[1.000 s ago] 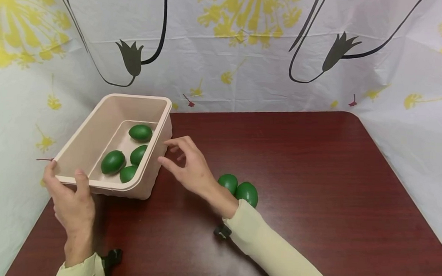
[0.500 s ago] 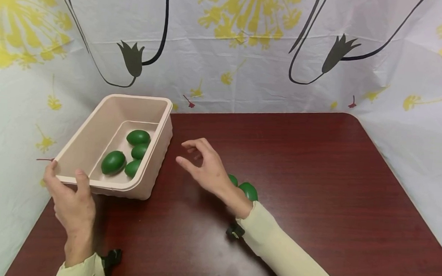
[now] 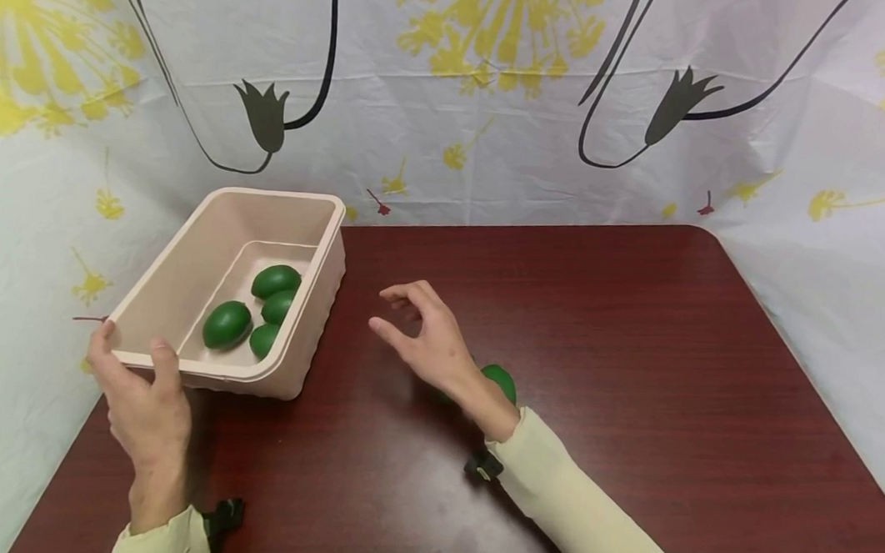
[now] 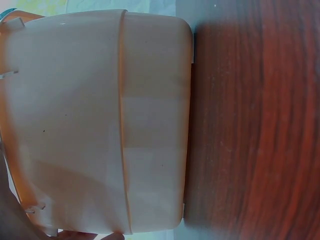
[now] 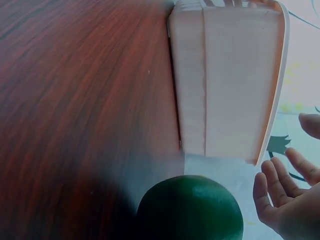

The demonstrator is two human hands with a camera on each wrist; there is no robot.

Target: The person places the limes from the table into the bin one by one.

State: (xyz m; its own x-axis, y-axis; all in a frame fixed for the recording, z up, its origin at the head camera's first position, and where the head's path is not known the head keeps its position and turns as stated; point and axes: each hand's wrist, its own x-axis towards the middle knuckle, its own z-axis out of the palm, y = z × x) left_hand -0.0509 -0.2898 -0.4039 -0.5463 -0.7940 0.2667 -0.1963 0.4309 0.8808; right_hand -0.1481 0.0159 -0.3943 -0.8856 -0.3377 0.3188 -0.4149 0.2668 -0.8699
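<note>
The left hand [image 3: 148, 416], at the lower left of the head view, gripped the near corner of a pale pink bin [image 3: 321, 303], its thumb over the near rim and a finger at the left edge. The right hand [image 3: 439, 347], near the middle of the frame, held nothing: its fingers were loosely bent and the thumb stood well apart from them. Four green fruits [image 3: 226, 325] lay inside the bin, at centre left. Another green fruit [image 3: 500, 381] showed right of centre, partly hidden behind the right wrist. The dark red wood-grained table [image 3: 671, 364] spread across the frame's lower part, with light glinting at bottom centre. Behind it, along the top, hung a white cloth [image 3: 523, 164] printed with yellow and dark flowers.
</note>
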